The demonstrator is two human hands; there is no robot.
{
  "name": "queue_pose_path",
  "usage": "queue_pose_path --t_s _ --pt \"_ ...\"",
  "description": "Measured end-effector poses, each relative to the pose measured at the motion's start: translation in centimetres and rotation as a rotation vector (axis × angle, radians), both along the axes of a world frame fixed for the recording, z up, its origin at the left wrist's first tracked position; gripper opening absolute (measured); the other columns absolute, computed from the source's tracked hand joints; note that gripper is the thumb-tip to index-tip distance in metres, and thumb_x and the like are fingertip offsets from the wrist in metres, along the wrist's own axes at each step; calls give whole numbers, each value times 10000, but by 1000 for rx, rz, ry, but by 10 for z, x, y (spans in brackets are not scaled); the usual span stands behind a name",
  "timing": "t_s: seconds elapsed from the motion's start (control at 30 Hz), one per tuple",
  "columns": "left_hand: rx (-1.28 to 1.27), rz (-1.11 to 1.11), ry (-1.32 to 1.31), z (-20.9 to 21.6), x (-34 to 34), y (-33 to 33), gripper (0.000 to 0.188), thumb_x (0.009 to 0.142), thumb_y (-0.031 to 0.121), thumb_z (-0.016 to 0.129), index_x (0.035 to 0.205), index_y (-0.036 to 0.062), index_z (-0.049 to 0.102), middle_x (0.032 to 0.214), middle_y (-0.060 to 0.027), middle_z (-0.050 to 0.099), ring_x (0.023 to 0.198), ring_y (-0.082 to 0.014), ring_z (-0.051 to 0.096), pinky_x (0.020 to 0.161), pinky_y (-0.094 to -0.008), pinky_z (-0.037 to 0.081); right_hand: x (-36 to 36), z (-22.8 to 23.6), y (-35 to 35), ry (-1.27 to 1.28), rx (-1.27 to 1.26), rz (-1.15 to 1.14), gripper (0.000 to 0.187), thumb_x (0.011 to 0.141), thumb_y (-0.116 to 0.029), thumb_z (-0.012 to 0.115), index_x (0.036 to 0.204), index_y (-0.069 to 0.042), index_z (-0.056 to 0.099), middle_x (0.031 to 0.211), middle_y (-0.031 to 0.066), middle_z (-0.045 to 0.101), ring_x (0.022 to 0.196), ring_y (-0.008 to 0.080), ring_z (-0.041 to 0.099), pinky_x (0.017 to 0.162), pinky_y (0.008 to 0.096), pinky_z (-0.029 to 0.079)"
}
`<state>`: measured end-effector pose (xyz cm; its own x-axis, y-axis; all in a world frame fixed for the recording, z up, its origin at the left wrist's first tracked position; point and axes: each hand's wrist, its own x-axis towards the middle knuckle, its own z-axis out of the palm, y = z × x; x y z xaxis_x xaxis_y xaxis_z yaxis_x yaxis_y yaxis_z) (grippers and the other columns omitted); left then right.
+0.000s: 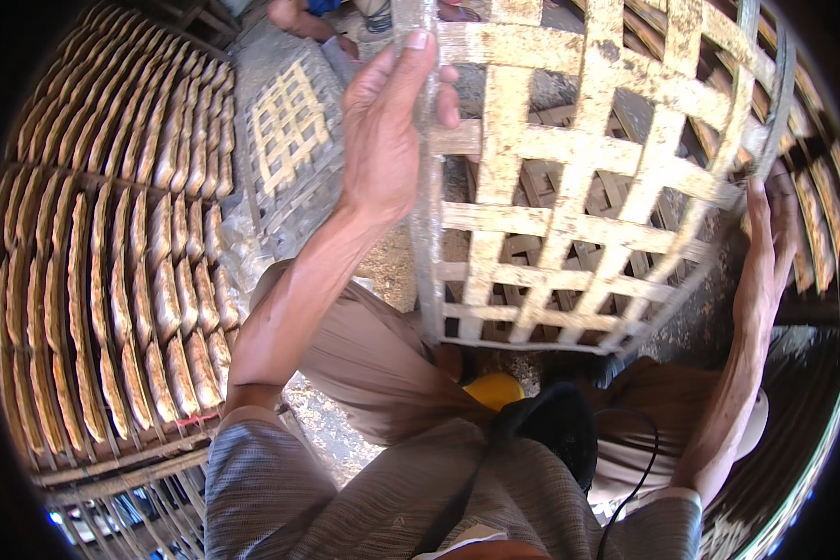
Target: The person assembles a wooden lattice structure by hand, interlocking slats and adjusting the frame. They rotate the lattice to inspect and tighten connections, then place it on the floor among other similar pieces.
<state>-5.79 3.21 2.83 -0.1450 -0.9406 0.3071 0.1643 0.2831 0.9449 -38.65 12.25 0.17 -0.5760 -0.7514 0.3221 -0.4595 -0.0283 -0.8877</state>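
A woven bamboo tray [569,145] with an open lattice and a wooden frame is held up in front of me, tilted. My left hand [387,135] grips its left frame bar, thumb on the near side and fingertips curling round from behind. On the opposite side my right hand [772,219] holds the right edge of the frame, its fingers partly hidden in shadow. Pale residue and dark specks mark the slats. Through the gaps, more lattice trays [574,182] show lower down behind it.
To the left, a rack [112,476] carries dense rows of brown and whitish slabs [121,299]. Another lattice tray [289,126] lies on the floor at the far left. A person's arm [299,21] shows at the top. A yellow object [495,390] sits between my legs. More slabs [817,243] stand at right.
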Motion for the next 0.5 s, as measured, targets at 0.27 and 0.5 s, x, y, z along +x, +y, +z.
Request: queue_pose_path --t_s 0.27,0.5 --pt "210 -159 -106 11 5 -5 368 1036 325 628 1227 11 635 1029 -104 676 893 -163 703 710 -336 645 -23 -12 0 -487 -19 176 274 1030 -304 670 1099 -46 732 888 -13 679 807 41 593 728 207 438" --pt "181 -272 -526 7 20 -12 453 910 33 727 1328 -14 561 1160 -163 711 978 -208 735 889 -348 622 -29 -2 0 -396 -37 116 269 1019 -328 683 1008 -65 739 770 -31 664 647 28 554 593 195 390"
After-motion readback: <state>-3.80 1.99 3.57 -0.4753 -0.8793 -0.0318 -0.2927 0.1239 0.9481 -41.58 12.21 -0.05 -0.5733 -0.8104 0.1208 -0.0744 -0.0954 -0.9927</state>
